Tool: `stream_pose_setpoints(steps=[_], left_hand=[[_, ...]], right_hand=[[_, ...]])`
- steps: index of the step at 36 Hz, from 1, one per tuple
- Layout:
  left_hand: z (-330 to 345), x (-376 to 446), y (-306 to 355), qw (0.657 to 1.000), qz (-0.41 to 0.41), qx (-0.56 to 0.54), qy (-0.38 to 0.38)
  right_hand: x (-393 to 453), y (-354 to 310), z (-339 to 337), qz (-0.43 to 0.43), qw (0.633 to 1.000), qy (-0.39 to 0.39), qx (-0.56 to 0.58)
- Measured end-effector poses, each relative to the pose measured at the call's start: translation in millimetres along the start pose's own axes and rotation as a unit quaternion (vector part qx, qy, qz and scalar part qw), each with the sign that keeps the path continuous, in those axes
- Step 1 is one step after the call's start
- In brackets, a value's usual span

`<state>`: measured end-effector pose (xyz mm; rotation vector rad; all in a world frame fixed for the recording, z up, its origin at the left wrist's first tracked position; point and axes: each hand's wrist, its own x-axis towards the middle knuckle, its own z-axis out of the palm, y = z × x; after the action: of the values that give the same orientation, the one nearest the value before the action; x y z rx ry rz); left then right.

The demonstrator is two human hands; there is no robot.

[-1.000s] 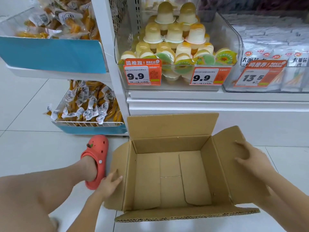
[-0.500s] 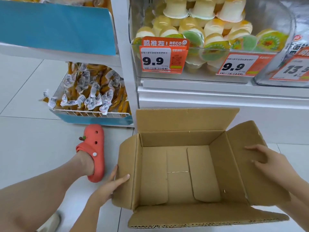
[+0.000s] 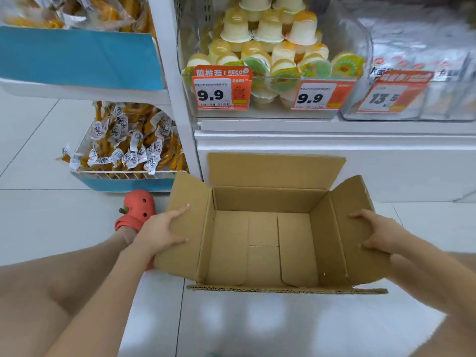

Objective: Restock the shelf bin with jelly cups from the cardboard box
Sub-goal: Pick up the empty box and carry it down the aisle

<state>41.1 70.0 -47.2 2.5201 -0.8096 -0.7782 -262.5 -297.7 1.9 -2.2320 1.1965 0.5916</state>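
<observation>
cardboard is all that shows inside the cardboard box [image 3: 262,243]: its floor panels are bare, with no jelly cup left in it, and it sits open on the pale tiled floor [image 3: 46,222] right in front of the white shelf base [image 3: 334,161]. the jelly cups [image 3: 268,45] are heaped in the clear shelf bin [image 3: 360,47] above, piled up past its front lip behind two orange 9.9 price tags [image 3: 221,88], so the restocking itself looks finished and the step in hand is most likely clearing the empty carton. the left hand [image 3: 161,231] pinches the left side flap, thumb on its inner face and forefinger along its upper edge, the other fingers hidden behind. the right hand [image 3: 378,234] grips the right side flap with the thumb on the inner face; its fingers behind the flap cannot be seen. to do this well, the person should lift evenly on both flaps, or better shift the hold down to the box walls, since flaps bend and can tear at the crease. the far flap stands up close to the shelf base, so drawing the carton back before raising it would spare the price tags. a red clog [image 3: 137,210] rests just beside the left flap, and a blue-edged basket of yellow snack packets [image 3: 128,145] stands to the left.
</observation>
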Motion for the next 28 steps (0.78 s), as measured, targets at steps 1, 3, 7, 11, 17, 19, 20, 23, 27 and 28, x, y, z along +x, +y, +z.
stream_pose_setpoints(steps=[1, 3, 7, 11, 17, 19, 20, 23, 27, 28], left_hand=[[-2, 0, 3, 1.000, -0.003, 0.003, -0.004], [-3, -1, 10, 1.000, -0.007, 0.008, -0.004], [-7, -6, 24, 0.998, -0.027, 0.053, -0.029], [-17, -16, 34, 0.996, -0.038, 0.077, -0.022], [-30, -22, 64, 0.992, -0.002, 0.125, -0.011], [-30, -22, 78, 0.992, 0.009, 0.128, -0.015], [-30, -23, 86, 0.991, 0.016, 0.132, -0.017], [-28, -22, 108, 0.988, 0.033, 0.147, -0.031], [-20, -22, 145, 0.984, 0.052, 0.161, -0.047], [-18, -22, 155, 0.983, 0.057, 0.166, -0.049]], right_hand=[[1, -5, 1, -0.003, 1.000, 0.004, -0.012], [-3, -13, 0, -0.001, 0.999, 0.003, -0.033], [-11, -33, -9, 0.016, 0.999, -0.019, -0.033], [-18, -36, -12, 0.031, 0.999, -0.009, -0.012], [-44, -4, -20, 0.053, 0.997, -0.028, 0.048], [-56, 16, -23, 0.062, 0.995, -0.021, 0.073], [-62, 26, -24, 0.064, 0.994, -0.017, 0.086], [-80, 54, -30, 0.058, 0.992, 0.006, 0.111], [-104, 90, -49, 0.069, 0.988, 0.018, 0.136], [-110, 100, -56, 0.074, 0.987, 0.018, 0.145]])
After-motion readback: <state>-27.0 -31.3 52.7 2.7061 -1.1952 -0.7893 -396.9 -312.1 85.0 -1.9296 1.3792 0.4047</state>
